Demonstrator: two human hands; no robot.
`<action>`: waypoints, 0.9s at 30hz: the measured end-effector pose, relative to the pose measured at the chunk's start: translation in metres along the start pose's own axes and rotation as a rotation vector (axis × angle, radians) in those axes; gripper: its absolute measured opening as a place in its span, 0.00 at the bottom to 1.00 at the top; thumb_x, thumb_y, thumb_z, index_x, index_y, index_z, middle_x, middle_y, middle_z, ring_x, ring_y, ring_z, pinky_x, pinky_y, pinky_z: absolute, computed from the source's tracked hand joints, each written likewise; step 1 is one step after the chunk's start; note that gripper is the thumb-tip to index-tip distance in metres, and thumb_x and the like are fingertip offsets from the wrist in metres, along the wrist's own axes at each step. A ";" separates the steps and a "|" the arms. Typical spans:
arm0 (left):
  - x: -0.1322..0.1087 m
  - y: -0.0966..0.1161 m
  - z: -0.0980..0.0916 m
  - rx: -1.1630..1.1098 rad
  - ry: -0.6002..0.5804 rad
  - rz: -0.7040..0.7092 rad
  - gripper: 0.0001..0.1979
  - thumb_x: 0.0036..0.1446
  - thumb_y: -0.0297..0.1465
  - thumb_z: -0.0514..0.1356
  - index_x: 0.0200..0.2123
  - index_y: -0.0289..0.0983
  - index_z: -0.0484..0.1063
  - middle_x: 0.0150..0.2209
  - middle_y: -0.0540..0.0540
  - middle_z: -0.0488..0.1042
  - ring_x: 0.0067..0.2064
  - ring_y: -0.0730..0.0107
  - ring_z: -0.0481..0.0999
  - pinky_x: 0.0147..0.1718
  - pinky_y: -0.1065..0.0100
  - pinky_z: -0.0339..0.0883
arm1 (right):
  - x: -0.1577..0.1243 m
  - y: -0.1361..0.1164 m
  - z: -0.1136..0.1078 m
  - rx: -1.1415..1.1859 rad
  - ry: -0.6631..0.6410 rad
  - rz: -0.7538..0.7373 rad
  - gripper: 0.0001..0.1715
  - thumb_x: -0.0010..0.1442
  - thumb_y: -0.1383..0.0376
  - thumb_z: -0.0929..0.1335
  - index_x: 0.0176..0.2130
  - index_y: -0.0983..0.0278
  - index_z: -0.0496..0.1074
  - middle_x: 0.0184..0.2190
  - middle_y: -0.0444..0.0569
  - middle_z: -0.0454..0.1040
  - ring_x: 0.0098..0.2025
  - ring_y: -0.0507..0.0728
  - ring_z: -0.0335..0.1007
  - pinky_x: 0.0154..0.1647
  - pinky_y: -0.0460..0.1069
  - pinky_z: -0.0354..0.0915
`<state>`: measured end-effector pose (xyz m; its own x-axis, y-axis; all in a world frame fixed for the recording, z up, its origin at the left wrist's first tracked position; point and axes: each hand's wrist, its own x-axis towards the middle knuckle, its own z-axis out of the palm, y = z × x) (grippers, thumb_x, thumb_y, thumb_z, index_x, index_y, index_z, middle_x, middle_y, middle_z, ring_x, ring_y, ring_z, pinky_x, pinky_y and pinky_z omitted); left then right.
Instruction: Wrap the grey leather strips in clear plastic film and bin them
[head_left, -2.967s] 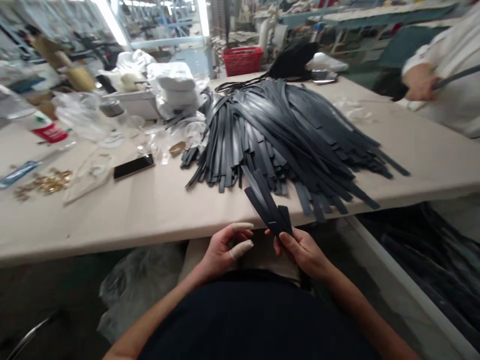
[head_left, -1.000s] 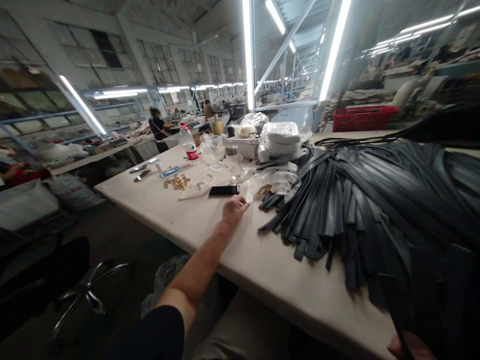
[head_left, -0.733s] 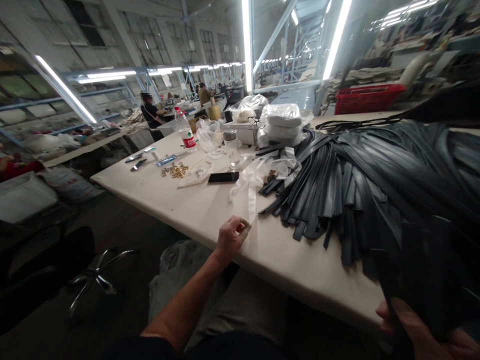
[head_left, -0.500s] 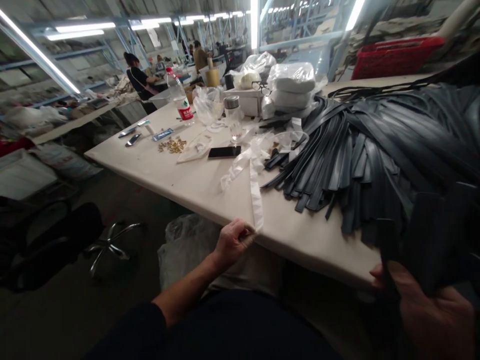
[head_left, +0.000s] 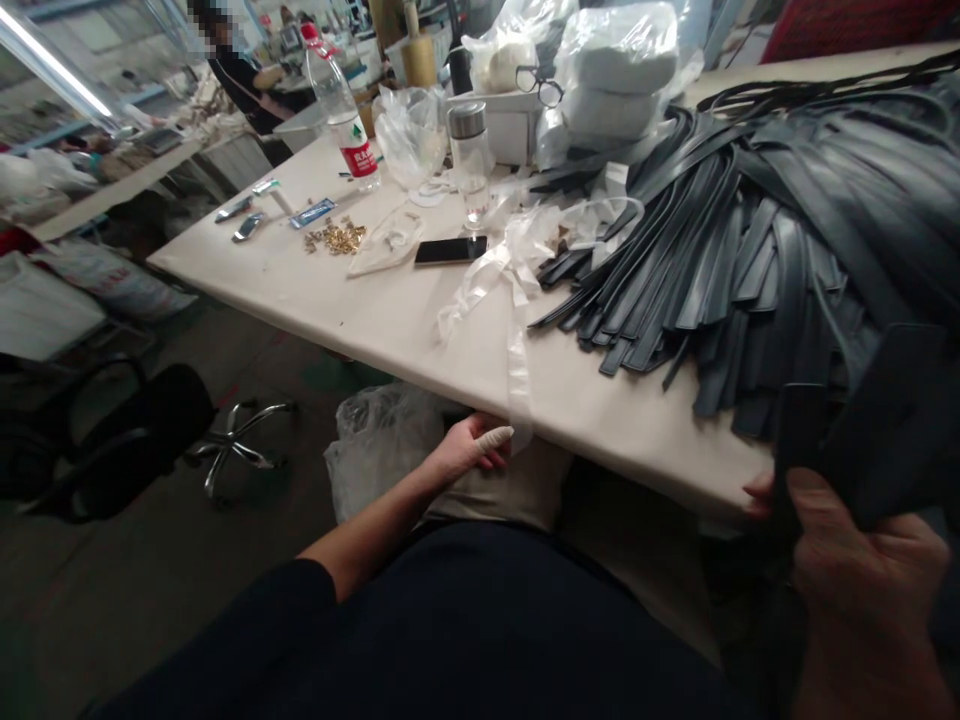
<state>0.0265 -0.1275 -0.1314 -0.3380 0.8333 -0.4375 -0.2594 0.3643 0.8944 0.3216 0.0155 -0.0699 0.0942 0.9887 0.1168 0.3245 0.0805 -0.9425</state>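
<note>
My left hand (head_left: pixel 472 446) is just below the table's front edge, a pale finger cot covering one outstretched finger. The fingers are apart, and nothing shows between them. Close to that fingertip, the end of a white ribbon (head_left: pixel 518 375) hangs over the edge; whether they touch is hard to tell. At the lower right, my right hand (head_left: pixel 855 540) grips dark straps (head_left: pixel 799 430), thumb on top. Part of that bunch is lost in shadow. Beyond it lies a big heap of black straps (head_left: pixel 697 240), their flat ends fanned toward me.
On the table (head_left: pixel 360 310) lie a phone (head_left: pixel 451 251), brass-coloured hardware pieces (head_left: pixel 341 237), a drink bottle (head_left: pixel 351 135), a glass flask (head_left: pixel 470 165), eyeglasses (head_left: pixel 539 86) and plastic-wrapped packs (head_left: pixel 619 75). A wheeled chair (head_left: pixel 169 410) stands left. Another person (head_left: pixel 240 75) works behind.
My left hand has let go of the ribbon and dropped slightly below the table edge. The right hand still holds the straps. My view has tilted downward.
</note>
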 end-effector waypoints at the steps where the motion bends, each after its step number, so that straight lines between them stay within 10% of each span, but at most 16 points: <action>1: 0.001 0.002 0.000 0.037 -0.027 -0.011 0.34 0.38 0.55 0.70 0.39 0.34 0.74 0.31 0.45 0.78 0.24 0.73 0.75 0.22 0.73 0.61 | 0.001 0.001 0.000 0.011 0.000 -0.002 0.08 0.50 0.63 0.73 0.25 0.67 0.76 0.21 0.49 0.76 0.22 0.55 0.71 0.27 0.50 0.68; 9: -0.007 0.017 0.027 -0.098 -0.182 0.018 0.24 0.40 0.48 0.73 0.30 0.32 0.81 0.30 0.43 0.80 0.30 0.72 0.75 0.33 0.71 0.66 | 0.001 0.006 -0.002 0.067 -0.068 -0.014 0.09 0.51 0.62 0.73 0.25 0.66 0.77 0.20 0.47 0.75 0.20 0.54 0.70 0.23 0.48 0.67; 18: -0.008 0.032 0.067 -0.553 -0.176 -0.045 0.25 0.32 0.43 0.78 0.27 0.33 0.74 0.26 0.50 0.75 0.27 0.76 0.73 0.30 0.74 0.67 | -0.060 -0.005 0.013 0.114 -0.607 0.109 0.21 0.55 0.51 0.74 0.24 0.64 0.73 0.20 0.46 0.73 0.20 0.52 0.67 0.23 0.46 0.63; 27: -0.006 0.028 0.078 -0.648 -0.138 -0.031 0.25 0.33 0.42 0.78 0.29 0.33 0.73 0.25 0.51 0.76 0.27 0.74 0.76 0.32 0.72 0.69 | -0.071 -0.003 0.024 0.091 -0.745 0.164 0.22 0.55 0.49 0.73 0.26 0.64 0.70 0.19 0.45 0.72 0.20 0.53 0.66 0.22 0.47 0.64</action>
<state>0.0920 -0.0897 -0.0965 -0.2140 0.8879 -0.4072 -0.7734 0.1007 0.6259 0.2913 -0.0515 -0.0826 -0.5348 0.8107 -0.2383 0.2797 -0.0963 -0.9552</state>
